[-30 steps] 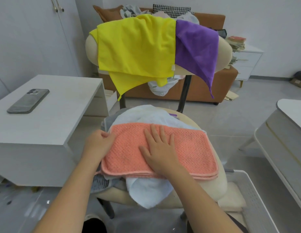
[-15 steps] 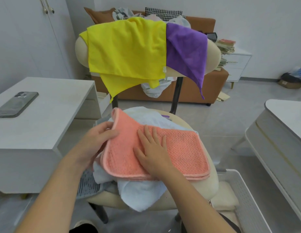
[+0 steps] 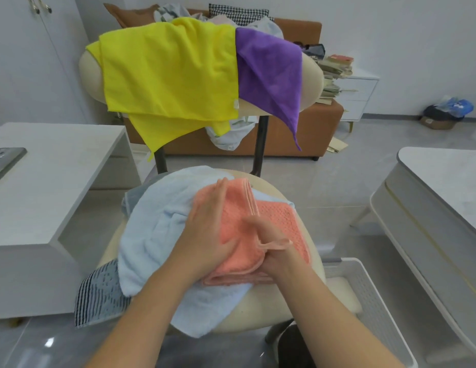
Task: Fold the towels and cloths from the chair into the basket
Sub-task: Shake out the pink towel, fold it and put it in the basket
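Pictured mid-fold on the chair seat [image 3: 260, 309]: coral towel [image 3: 274, 221], doubled over atop a pale blue towel [image 3: 149, 229], pressed flat under the left hand [image 3: 207, 235] with fingers spread and nothing pinched. Right hand [image 3: 274, 251] seen just beside it at the towel's near edge, grip closed around a corner or hanging loop of the coral fabric, the folded layers lying directly beneath both palms. Still draped over the chair back: yellow cloth [image 3: 168, 75] and purple cloth [image 3: 271, 73]. Underneath the blue towel, a striped grey cloth [image 3: 98, 296], hanging off the seat's left edge. White basket [image 3: 364, 288] parked low on the right, close to the seat, contents not made out.

Judged the main risk: layers sliding apart when lifted, since the fold sat loose on a soft, uneven heap rather than a firm tabletop. Also possible: the blue towel dragged along or tipped off the seat's front, where it already overhung.
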A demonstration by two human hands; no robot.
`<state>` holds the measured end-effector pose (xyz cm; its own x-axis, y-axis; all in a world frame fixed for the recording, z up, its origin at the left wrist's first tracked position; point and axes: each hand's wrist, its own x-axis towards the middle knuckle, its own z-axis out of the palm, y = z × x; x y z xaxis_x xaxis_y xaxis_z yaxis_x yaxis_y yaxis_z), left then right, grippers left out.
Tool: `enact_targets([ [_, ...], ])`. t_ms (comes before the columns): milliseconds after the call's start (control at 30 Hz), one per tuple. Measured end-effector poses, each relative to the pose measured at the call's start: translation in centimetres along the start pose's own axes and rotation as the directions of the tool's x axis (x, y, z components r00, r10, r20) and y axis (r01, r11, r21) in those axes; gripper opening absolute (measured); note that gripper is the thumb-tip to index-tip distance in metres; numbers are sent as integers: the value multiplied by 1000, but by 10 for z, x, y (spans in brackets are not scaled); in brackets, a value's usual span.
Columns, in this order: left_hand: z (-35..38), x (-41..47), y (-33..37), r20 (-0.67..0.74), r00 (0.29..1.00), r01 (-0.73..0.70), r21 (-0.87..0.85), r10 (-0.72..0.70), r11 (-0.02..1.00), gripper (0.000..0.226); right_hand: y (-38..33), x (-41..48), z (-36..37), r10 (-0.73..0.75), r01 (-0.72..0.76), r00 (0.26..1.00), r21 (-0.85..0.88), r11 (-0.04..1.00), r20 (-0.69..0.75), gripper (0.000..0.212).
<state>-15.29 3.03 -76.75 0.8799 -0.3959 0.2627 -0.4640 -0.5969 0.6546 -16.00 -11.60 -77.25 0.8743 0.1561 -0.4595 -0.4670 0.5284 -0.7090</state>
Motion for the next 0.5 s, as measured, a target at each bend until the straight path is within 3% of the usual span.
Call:
enact_targets([
  [100,3,3,-9,54,996,57,175,-68,983,102,3,8,-14,28,-57,988,-188,981,-153,25],
  [233,13,10,-21,163,983,9,430,-87,903,94,-8,3,-24,-145,48,973,-462,886,-178,28],
  [367,18,14,-20,158,983,21,418,-95,908,94,-7,-1,-29,-384,140,907,-737,661,-172,43],
  [433,17,12,-20,145,987,3,408,-68,913,91,-6,0,-31,-453,205,890,-836,508,-57,49],
  [500,13,9,-19,64,998,4,297,-24,955,81,-5,1,-28,-452,294,890,-825,483,53,49],
])
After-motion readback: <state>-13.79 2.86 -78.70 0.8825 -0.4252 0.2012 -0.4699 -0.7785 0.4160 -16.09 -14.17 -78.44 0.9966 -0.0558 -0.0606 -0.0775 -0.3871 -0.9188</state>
